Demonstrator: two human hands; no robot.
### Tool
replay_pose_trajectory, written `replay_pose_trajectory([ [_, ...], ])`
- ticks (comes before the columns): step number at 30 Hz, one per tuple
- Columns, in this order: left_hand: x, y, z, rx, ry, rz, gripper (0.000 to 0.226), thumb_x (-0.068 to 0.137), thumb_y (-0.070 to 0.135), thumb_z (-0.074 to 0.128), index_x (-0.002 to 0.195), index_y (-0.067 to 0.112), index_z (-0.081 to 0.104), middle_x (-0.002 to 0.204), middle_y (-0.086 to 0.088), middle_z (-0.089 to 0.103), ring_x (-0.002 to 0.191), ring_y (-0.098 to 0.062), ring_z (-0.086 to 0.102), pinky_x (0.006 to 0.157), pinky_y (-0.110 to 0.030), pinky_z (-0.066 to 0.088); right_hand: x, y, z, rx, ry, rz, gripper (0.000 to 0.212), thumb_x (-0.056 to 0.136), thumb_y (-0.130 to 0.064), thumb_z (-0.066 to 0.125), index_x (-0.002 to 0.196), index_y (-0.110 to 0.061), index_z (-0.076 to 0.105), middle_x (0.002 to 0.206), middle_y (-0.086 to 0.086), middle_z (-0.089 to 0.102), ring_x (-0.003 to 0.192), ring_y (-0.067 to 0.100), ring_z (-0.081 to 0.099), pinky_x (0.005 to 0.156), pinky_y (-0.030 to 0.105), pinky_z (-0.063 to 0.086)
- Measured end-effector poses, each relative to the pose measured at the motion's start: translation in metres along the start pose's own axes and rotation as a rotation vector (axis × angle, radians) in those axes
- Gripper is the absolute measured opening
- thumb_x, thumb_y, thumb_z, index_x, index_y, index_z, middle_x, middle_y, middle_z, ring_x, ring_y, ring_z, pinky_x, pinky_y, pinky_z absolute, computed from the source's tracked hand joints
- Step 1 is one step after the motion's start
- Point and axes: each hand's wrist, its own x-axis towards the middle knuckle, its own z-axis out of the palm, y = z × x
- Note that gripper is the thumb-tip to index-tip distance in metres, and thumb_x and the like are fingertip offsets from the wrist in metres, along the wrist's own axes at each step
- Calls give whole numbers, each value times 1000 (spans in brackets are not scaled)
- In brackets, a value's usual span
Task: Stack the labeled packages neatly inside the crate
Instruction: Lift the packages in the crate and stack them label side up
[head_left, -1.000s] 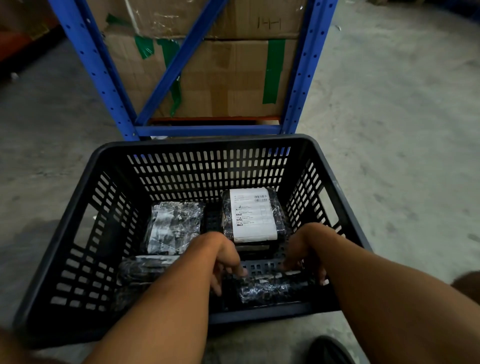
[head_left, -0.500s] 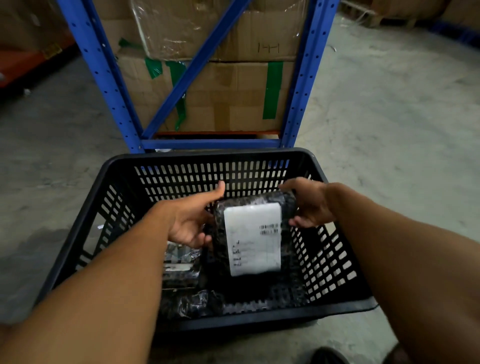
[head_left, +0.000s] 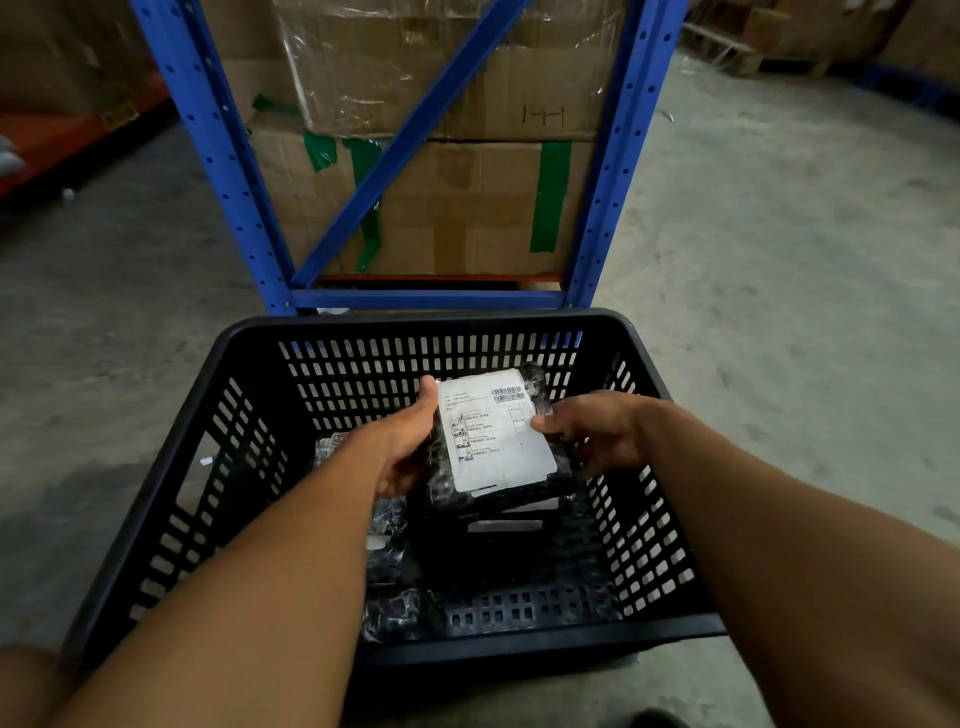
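A black slatted plastic crate (head_left: 426, 325) stands on the concrete floor in front of me. Inside it, I hold a black-wrapped package with a white shipping label (head_left: 496, 431) face up, on top of another labeled package (head_left: 506, 525) on the right side of the crate. My left hand (head_left: 402, 441) grips its left edge with the thumb on the label's corner. My right hand (head_left: 592, 434) pinches its right edge. More black-wrapped packages (head_left: 387, 525) lie on the crate floor at the left, partly hidden by my left forearm.
A blue steel rack frame (head_left: 426, 299) stands right behind the crate, with taped cardboard boxes (head_left: 467, 208) stacked on it. Bare concrete floor (head_left: 779, 260) stretches to both sides. More boxes sit on a pallet at the far right back.
My hands moved from the crate's near end to a package, lifted it, and now hold a labeled package flat over another one at the right. The camera tilted up.
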Motion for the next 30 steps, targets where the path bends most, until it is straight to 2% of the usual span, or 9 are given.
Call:
replay_pose_trajectory([
  [1,-2,3,6,-40,-24,-21,102,68,93,17,143,29,44,138,-14,51,105,-26,59,89,-38,49,2,-1,2,11,14,-10,41,84,-18,71,122,-7,62,126,12,62,111,32,60,101,56,46],
  [2,-1,5,9,-96,-76,-20,96,73,89,28,139,22,48,134,-15,55,111,-29,59,94,-43,48,3,-3,3,15,37,-20,37,86,-14,69,121,-6,63,125,13,64,112,33,61,102,57,46],
  [4,-4,11,16,-147,-122,73,65,83,59,61,125,11,54,120,-12,64,99,-24,63,82,-41,53,3,-6,3,18,88,-30,32,88,-10,67,119,-3,63,118,14,68,105,33,65,100,57,47],
  [6,5,11,20,-127,-35,97,80,68,36,84,134,6,49,139,-12,54,119,-26,56,98,-48,47,2,-7,4,-13,136,-26,31,90,-10,66,119,0,61,108,15,69,92,31,67,95,56,51],
  [8,11,12,26,-121,26,121,86,69,25,86,140,5,42,149,-12,45,135,-30,43,110,-49,35,5,-4,4,-46,159,-21,36,86,-13,71,118,1,61,111,17,69,91,33,68,90,57,53],
  [13,21,15,40,-5,105,120,63,81,25,78,131,4,47,142,-12,50,126,-31,53,100,-39,46,22,9,-2,-132,212,-11,82,54,-27,93,125,-6,57,123,13,65,109,38,63,89,60,53],
  [17,28,20,48,64,167,112,54,83,22,76,128,3,51,137,-13,55,126,-32,54,101,-37,45,57,25,-15,-73,196,-14,135,9,-37,99,133,-8,50,130,12,62,114,37,62,91,60,53],
  [21,32,26,52,144,213,88,47,84,22,75,123,4,56,130,-13,59,115,-29,58,92,-36,50,39,13,-4,-108,195,19,88,58,-25,92,133,-5,51,132,14,61,116,38,60,94,58,51],
  [30,26,21,62,190,310,166,40,87,27,72,117,5,58,127,-12,62,115,-30,59,95,-38,49,26,1,16,-335,354,-17,71,81,-26,77,137,-2,42,141,16,50,128,37,51,106,50,44],
])
